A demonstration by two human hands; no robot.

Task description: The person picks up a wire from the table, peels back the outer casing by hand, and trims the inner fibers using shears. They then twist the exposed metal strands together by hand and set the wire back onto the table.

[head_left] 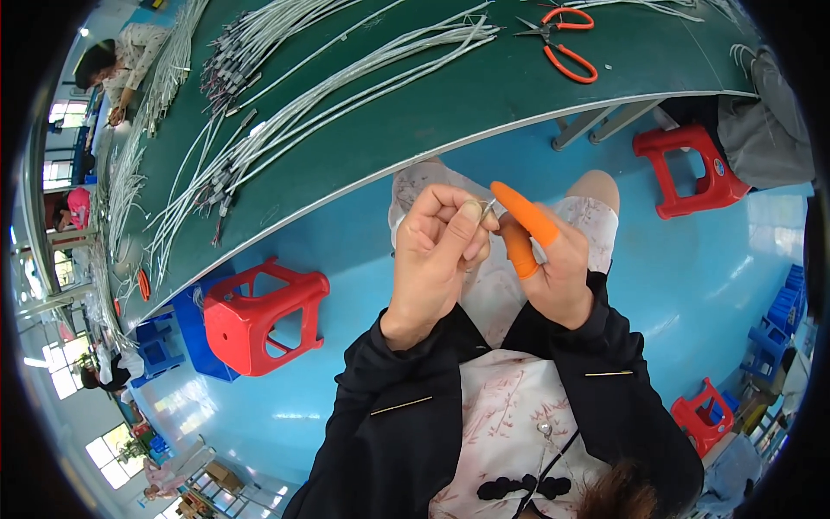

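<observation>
Steadiness counts: the left hand (437,246) pinches a thin silvery piece (489,208), two o'clock from centre; the right hand (555,264), half-curled at its four o'clock, perhaps touches it. Keep that pinch firm!

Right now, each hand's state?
Left hand: closed, pinching a thin, pale wire-like piece.
Right hand, orange-covered fingers: at the same piece; whether gripping, cannot be told.

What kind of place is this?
Probably a workshop or small factory. Bundles of pale cables lie on a long green worktable, orange-handled cutters lie there too, and another person is over by the far left side.
</observation>
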